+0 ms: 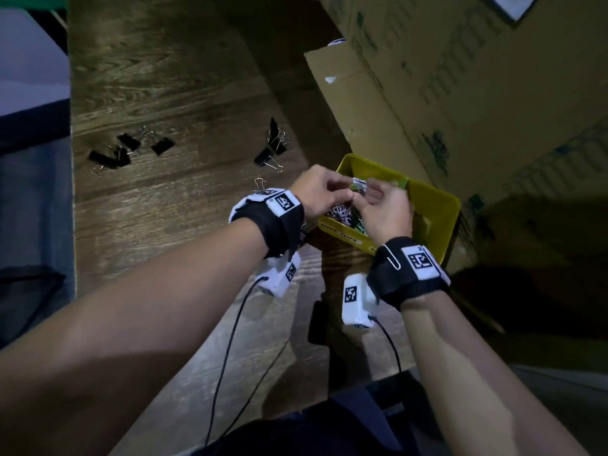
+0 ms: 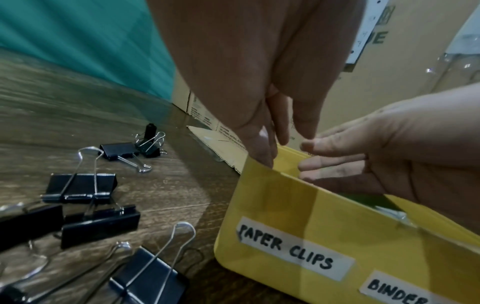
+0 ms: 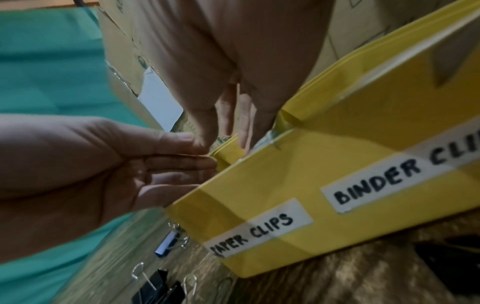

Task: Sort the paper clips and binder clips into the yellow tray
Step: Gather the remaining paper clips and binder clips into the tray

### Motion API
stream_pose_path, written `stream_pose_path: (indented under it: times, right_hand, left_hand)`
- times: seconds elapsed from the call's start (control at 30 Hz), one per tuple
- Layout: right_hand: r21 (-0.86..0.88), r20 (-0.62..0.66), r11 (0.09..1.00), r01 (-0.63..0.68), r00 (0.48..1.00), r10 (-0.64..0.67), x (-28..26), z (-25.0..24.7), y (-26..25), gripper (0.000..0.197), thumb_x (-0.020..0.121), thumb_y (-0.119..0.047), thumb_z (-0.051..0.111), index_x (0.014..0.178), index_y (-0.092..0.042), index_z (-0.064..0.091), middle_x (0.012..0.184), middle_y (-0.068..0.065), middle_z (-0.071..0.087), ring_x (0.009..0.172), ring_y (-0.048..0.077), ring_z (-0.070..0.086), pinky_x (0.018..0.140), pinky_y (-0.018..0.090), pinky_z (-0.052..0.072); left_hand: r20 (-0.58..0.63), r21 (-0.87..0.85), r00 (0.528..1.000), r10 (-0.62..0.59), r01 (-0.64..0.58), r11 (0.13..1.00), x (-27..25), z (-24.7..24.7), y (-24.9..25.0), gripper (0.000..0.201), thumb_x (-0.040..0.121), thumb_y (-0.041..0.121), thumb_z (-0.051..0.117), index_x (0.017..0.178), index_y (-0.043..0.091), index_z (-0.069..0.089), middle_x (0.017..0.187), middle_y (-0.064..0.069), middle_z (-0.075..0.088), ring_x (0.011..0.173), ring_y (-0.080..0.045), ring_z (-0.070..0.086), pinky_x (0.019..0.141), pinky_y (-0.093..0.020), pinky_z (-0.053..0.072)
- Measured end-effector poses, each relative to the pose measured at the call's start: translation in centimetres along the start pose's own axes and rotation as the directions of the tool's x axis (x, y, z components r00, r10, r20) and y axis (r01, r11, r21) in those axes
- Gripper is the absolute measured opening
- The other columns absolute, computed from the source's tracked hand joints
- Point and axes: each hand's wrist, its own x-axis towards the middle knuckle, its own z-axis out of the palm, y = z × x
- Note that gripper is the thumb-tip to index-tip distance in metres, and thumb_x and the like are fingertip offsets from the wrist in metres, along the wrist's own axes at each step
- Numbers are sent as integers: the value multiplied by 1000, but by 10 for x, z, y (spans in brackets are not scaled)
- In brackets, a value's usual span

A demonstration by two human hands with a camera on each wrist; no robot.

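The yellow tray (image 1: 439, 205) has two compartments labelled PAPER CLIPS (image 2: 296, 248) and BINDER CLIPS (image 3: 405, 176). Both hands meet over the paper-clip side. My left hand (image 1: 320, 189) pinches a blurred bunch of paper clips (image 1: 358, 185) at its fingertips. The straight fingers of my right hand (image 1: 383, 205) touch the bunch. More paper clips (image 1: 342, 215) lie in the compartment below. Black binder clips lie on the table in a left group (image 1: 131, 148) and a middle group (image 1: 273, 146). One paper clip (image 1: 393, 256) sits on my right wrist strap.
Big cardboard boxes (image 1: 477, 93) stand behind and right of the tray, with a loose flap (image 1: 345, 93) lying flat. Several binder clips (image 2: 85, 187) crowd the wood left of the tray. A black flat object (image 1: 317, 322) lies near the front edge. The table ends at the left.
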Motion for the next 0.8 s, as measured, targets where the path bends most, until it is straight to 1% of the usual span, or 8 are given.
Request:
stream_pose_path:
  times: [0.1,0.17,0.27,0.33,0.4,0.5,0.67,0.8]
  right_hand:
    - [93,-13,987,128,992,-127,-14,-10,5,38,87,-21,67,124,-17,60,116,-2,67,104,5,63,97,32,50]
    - [159,49,968,192,978,-202,-31,-21,16,33,90,-16,63,123,-21,61,114,-3,68,97,2,66,90,27,54]
    - [46,232,914,403,886,-402,-59,-29,43,26,88,-8,64,111,-20,68,107,0,71,90,4,67,82,11,50]
    - [-166,291,853,494,851,-436,-66,-22,72,21,85,-13,65,104,-16,73,112,5,68,101,14,64,90,15,45]
    - [-312,275,860,403,905,-324,-72,-10,97,30,81,-24,57,108,-19,70,125,10,58,114,28,56,98,34,44]
    - [-487,218,843,229,966,-136,-80,11,109,49,81,-19,61,129,-16,56,142,20,37,129,36,38,110,38,29]
    - [-488,272,857,169,962,-35,-83,51,81,66,83,-7,58,145,-14,36,152,26,17,141,40,17,117,40,19]
    - [-347,425,900,262,900,-98,-76,86,56,72,87,-11,57,149,-25,25,156,19,11,145,33,13,119,38,17]
  left_hand:
    - [-129,-344,991,-38,-9,939,-9,-8,-13,12,88,9,60,93,14,70,92,-11,71,82,-22,66,86,-47,54]
    - [-201,-367,977,-70,-9,930,-10,-22,-33,20,91,6,55,85,21,67,88,-5,69,76,-12,64,88,-49,52]
    - [-156,105,986,51,-35,994,-9,-45,-75,21,91,22,54,110,23,64,120,-9,57,99,-13,54,99,-48,42]
    - [38,451,992,120,-125,884,-10,-51,-99,48,84,50,53,130,35,49,146,-7,34,134,-27,30,108,-60,25]
    - [175,651,984,31,-139,746,-11,-46,-107,66,76,72,48,135,49,34,156,4,10,143,-30,0,106,-71,5]
    - [179,731,984,-14,-124,671,-13,-29,-111,68,74,75,45,136,51,29,157,6,4,142,-31,-16,102,-73,-1]
    - [33,760,995,95,-87,644,-35,-6,-127,43,89,47,48,131,37,47,152,-4,23,143,-32,-2,105,-71,10]
    - [-151,649,964,221,-72,758,-52,-10,-135,38,90,41,43,125,34,54,146,-5,38,141,-27,23,102,-72,12]
